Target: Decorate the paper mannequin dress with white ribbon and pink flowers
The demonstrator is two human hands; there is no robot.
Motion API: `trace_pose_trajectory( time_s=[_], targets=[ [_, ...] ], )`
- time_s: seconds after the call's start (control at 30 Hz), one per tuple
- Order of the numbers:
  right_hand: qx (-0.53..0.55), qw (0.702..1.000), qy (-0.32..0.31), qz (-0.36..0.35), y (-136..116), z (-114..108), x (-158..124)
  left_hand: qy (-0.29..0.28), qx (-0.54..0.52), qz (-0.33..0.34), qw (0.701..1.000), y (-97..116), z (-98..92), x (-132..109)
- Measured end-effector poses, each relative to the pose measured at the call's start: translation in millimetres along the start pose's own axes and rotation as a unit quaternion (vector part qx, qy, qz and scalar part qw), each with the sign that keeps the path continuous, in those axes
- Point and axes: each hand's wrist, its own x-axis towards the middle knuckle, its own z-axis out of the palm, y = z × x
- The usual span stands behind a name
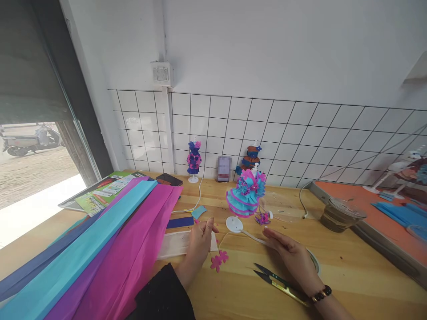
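My left hand (199,246) rests on a folded white strip (173,245) on the wooden table, fingers loosely curled, thumb pointing right. My right hand (289,252) lies flat with fingers stretched toward the white round base (234,224) of a small mannequin wearing a turquoise and pink paper dress (246,192). A white tape (258,240) runs from the base under my right hand. Pink paper flowers (219,259) lie between my hands. Thread snips (278,283) lie just below my right wrist.
Long sheets of pink, turquoise, purple and blue crepe paper (110,258) cover the table's left. Two more dressed mannequins (194,160) stand by the tiled wall near a phone (223,168). A plastic cup (340,214) and an orange tray (367,200) sit right.
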Motion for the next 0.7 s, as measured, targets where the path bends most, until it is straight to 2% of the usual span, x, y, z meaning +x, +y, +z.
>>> trace_pose_trajectory(
  time_s=[0.2,0.4,0.53,0.7],
  targets=[
    [0.063,0.996,0.018,0.06,-16,0,-4,0.027,0.015,0.041,0.999,2,-0.8,0],
    [0.026,0.998,0.031,0.043,-27,-2,-8,0.026,0.011,0.05,0.998,1,-2.3,-1],
    [-0.014,0.999,0.009,0.038,-17,-3,-7,0.024,0.002,0.05,0.998,-4,-2.0,0],
    [0.047,0.999,-0.012,0.022,4,0,-2,0.038,-0.007,0.055,0.998,-6,-2.8,0]
  ],
)
